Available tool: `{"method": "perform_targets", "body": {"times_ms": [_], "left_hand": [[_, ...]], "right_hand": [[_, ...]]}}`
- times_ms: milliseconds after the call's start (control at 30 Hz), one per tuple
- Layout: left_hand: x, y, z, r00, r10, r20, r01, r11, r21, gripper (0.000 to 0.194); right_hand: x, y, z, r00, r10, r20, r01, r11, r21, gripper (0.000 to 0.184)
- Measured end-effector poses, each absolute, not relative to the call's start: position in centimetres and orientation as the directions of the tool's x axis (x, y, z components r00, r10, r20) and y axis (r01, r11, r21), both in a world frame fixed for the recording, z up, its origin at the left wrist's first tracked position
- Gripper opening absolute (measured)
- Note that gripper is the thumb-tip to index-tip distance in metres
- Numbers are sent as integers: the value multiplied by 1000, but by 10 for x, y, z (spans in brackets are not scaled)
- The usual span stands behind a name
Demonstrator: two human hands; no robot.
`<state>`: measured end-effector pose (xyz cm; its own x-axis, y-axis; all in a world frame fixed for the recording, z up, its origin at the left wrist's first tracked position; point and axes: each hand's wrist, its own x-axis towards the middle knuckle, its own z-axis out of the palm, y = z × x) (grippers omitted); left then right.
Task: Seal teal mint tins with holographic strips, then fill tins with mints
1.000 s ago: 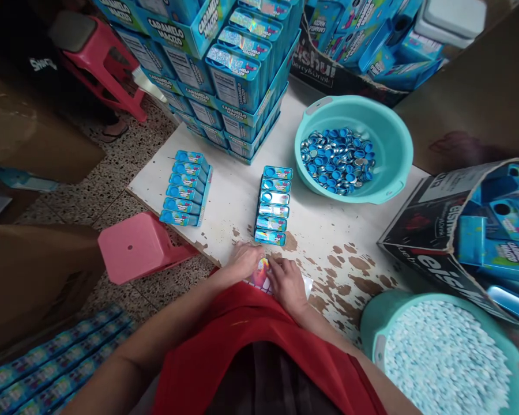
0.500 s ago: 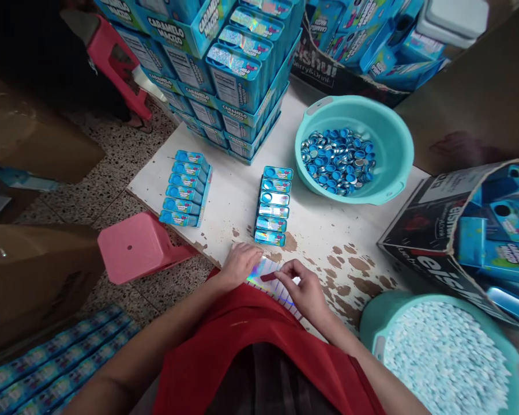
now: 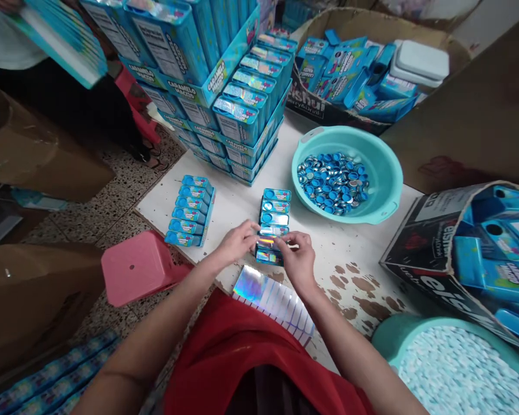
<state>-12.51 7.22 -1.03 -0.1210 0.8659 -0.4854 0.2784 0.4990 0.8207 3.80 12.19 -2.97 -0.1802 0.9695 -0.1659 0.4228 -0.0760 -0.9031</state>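
Observation:
My right hand [image 3: 300,257] pinches one end of a narrow shiny holographic sticker [image 3: 266,241], held across the top of a blue tin near the close end of the middle row. At the sticker's other end is my left hand [image 3: 237,242], its thumb and fingertips closing on it. The middle row of blue candy tins [image 3: 275,207] stands upright on the table, some lids bearing shiny strips. Closer to my body lies a sheet of holographic stickers [image 3: 281,300] with pale strips. Further left stands another row of blue tins [image 3: 185,213] in a tray.
Stacked trays of tins [image 3: 237,124] rise at the back. A turquoise basin [image 3: 384,178] holds small blue and silver caps. Cartons of blue tins [image 3: 419,242] stand right and behind. A tub of pale candies [image 3: 462,369], a pink stool [image 3: 136,268] and a standing person [image 3: 90,98] are nearby.
Both hands have moved forward from the sticker sheet to the middle row of tins. The sticker in my right hand now lies across a tin. A person holding blue trays has appeared upper left.

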Motion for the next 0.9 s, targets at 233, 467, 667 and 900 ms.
{"method": "perform_targets", "body": {"times_ms": [233,467,667,900], "left_hand": [[-154,125,-26,-138,925,-353,548,369,751,19],[-137,120,-55,-347,840,-417,542,542,642,26],[-109,84,-54,-290,854,-432,561,517,646,51],[-106,7,-65,-257,854,-453,663,497,560,28]], "right_hand": [[1,166,-50,-71,989,-132,512,-77,-856,12],[3,167,-72,56,976,-211,483,-212,-850,34],[6,174,-70,-8,969,-247,462,-216,-860,33],[90,80,-66,-242,942,-233,611,-39,-791,29]]}}
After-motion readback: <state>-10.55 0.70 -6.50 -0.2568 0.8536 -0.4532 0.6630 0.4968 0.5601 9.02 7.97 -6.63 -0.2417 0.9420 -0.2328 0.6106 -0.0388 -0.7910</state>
